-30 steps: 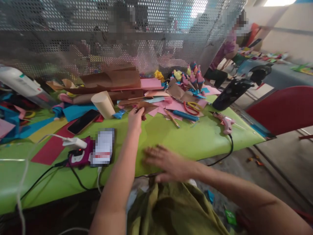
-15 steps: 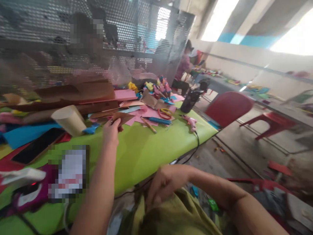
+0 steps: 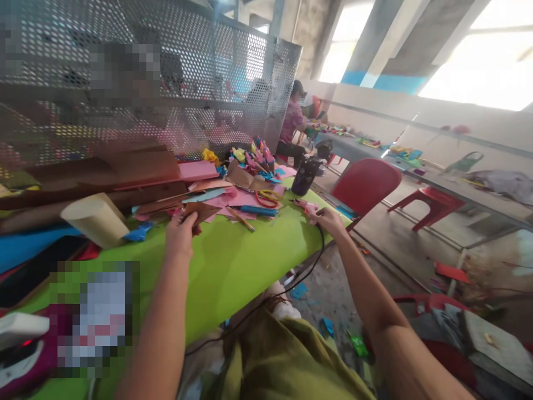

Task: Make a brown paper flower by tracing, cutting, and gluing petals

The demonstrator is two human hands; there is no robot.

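The left hand [image 3: 180, 233] is pinched on a folded brown paper piece [image 3: 202, 211] at the far side of the green bench [image 3: 233, 261], while the right hand [image 3: 328, 221] closes around the pink glue gun [image 3: 306, 206] near the bench edge, so gluing seems not yet started.

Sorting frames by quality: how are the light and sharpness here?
Head view: windows at upper right blow out to white; the mesh screen and paper pile are motion-smeared; left hand on brown paper and right hand at the pink glue gun read fairly clearly.
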